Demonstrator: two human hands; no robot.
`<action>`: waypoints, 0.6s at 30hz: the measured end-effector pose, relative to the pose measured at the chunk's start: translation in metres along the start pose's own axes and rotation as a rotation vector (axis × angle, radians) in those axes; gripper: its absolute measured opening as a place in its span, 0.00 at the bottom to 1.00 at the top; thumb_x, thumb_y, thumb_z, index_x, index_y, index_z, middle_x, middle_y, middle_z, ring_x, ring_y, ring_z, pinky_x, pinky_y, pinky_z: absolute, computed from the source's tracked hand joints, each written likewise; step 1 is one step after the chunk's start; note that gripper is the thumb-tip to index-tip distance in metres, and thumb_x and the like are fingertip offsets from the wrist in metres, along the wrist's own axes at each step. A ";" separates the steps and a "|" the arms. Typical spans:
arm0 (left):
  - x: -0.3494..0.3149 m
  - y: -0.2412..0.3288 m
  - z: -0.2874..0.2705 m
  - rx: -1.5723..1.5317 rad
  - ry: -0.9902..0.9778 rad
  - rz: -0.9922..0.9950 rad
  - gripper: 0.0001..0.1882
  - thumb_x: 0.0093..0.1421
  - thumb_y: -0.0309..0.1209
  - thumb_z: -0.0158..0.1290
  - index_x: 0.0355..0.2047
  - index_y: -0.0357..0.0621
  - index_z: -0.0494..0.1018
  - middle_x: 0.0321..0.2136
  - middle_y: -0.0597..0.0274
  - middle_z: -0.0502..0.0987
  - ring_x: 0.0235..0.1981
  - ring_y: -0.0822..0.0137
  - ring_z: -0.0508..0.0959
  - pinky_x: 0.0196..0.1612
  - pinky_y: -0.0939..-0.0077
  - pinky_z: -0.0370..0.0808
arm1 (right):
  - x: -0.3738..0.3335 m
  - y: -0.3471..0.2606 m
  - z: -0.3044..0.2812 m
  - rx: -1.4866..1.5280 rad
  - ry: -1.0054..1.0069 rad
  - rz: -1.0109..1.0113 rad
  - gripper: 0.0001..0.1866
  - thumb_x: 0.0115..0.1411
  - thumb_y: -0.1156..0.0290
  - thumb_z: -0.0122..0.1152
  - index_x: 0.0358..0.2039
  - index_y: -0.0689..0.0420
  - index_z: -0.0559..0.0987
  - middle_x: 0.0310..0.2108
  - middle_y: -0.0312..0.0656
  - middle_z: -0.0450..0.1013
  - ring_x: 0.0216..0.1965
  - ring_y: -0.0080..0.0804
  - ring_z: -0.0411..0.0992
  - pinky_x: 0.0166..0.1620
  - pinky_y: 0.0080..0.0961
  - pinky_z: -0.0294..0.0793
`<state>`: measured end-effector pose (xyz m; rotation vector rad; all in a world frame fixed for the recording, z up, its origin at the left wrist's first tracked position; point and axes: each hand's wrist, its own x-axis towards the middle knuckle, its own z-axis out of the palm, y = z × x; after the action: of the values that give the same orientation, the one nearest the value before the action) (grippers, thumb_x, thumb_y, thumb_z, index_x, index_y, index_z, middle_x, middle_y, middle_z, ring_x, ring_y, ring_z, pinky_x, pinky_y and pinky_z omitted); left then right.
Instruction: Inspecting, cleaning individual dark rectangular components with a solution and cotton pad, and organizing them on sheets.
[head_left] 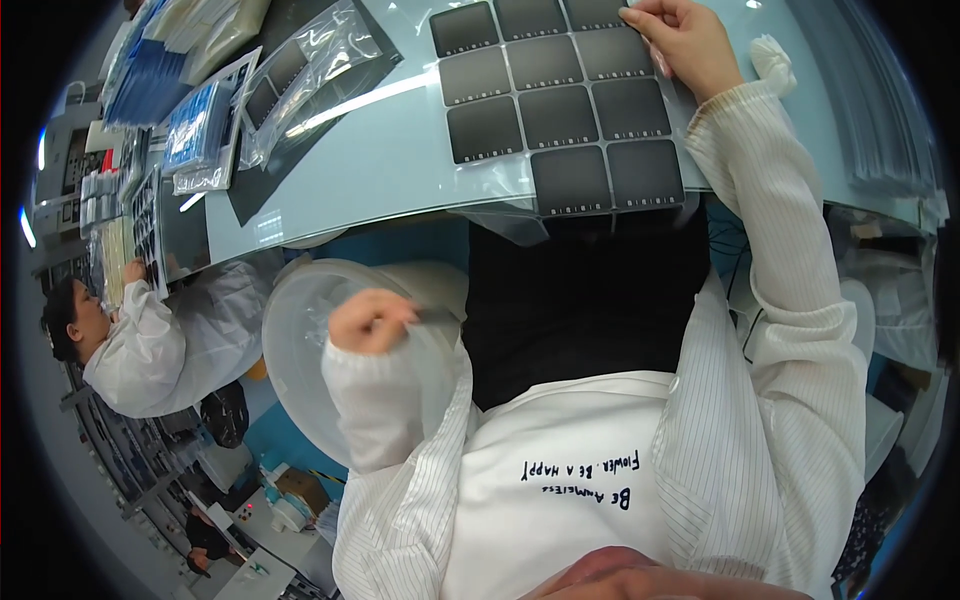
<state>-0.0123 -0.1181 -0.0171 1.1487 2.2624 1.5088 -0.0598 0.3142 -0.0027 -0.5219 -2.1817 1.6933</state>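
A sheet of dark rectangular panels (553,115) with small pale marks along their lower edges lies on the glass-topped table, its near end reaching the table's front edge. At its far right corner my right hand (690,45) pinches the edge of a panel, fingers closed. My left hand (372,320) is off the table, above a large white bucket (300,400), and is blurred by motion. Its fingers are curled, and a dark smear shows at their tips; what it is cannot be made out. Clear film (505,215) hangs under the sheet's near edge.
A crumpled white wad (772,65) sits right of my right hand. Clear plastic sleeves (330,65) and blue packs (197,125) lie on the left, with stacked sheets (885,110) at far right. A co-worker (150,350) sits at the left. The table's front edge (350,226) curves before me.
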 end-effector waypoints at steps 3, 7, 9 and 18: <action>-0.027 -0.065 -0.028 -0.163 0.591 -0.709 0.05 0.56 0.28 0.60 0.31 0.39 0.77 0.25 0.62 0.78 0.23 0.73 0.74 0.25 0.82 0.71 | -0.002 0.005 0.002 0.031 -0.037 0.007 0.07 0.58 0.74 0.59 0.28 0.65 0.75 0.14 0.36 0.69 0.09 0.19 0.62 0.13 0.18 0.57; -0.022 -0.145 -0.044 -0.374 1.059 -0.667 0.15 0.54 0.23 0.60 0.42 0.37 0.72 0.37 0.55 0.76 0.33 0.64 0.78 0.37 0.72 0.80 | -0.004 0.002 -0.005 0.057 -0.047 0.028 0.07 0.58 0.74 0.59 0.28 0.66 0.74 0.14 0.35 0.68 0.09 0.19 0.62 0.13 0.18 0.58; -0.016 -0.170 -0.039 -0.711 1.145 -0.604 0.19 0.54 0.20 0.59 0.46 0.36 0.68 0.43 0.51 0.74 0.41 0.58 0.77 0.45 0.64 0.79 | -0.003 0.003 -0.006 0.035 -0.057 0.027 0.07 0.59 0.74 0.59 0.29 0.66 0.74 0.14 0.35 0.68 0.09 0.19 0.62 0.13 0.18 0.58; 0.042 -0.073 0.092 -0.982 -0.267 -0.603 0.27 0.51 0.17 0.58 0.53 0.37 0.67 0.49 0.49 0.72 0.49 0.57 0.74 0.49 0.63 0.74 | 0.000 -0.004 0.003 0.049 -0.079 0.082 0.08 0.59 0.73 0.59 0.29 0.65 0.74 0.14 0.34 0.68 0.09 0.19 0.62 0.13 0.18 0.58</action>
<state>-0.0271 -0.0380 -0.1113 0.3031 1.2005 1.6936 -0.0610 0.3108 0.0001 -0.5471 -2.1950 1.8346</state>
